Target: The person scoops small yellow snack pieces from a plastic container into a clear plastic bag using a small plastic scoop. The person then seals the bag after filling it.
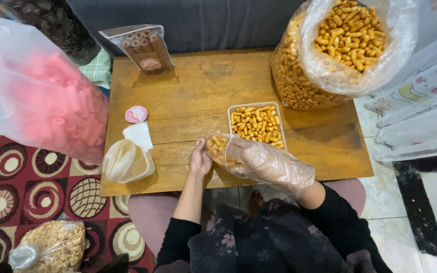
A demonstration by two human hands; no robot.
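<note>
Small clear pouch of snack sticks pinched between bare left hand and gloved right hand, just near of the filled tray on the table.

Pretty even, soft daylight here, bright enough all over. Shadows under the big snack bag and tray on the bench fall soft toward the fingers. The pink bag far left of the fingers is blurry, and the plastic glares a bit. Edges bend slightly.
</note>
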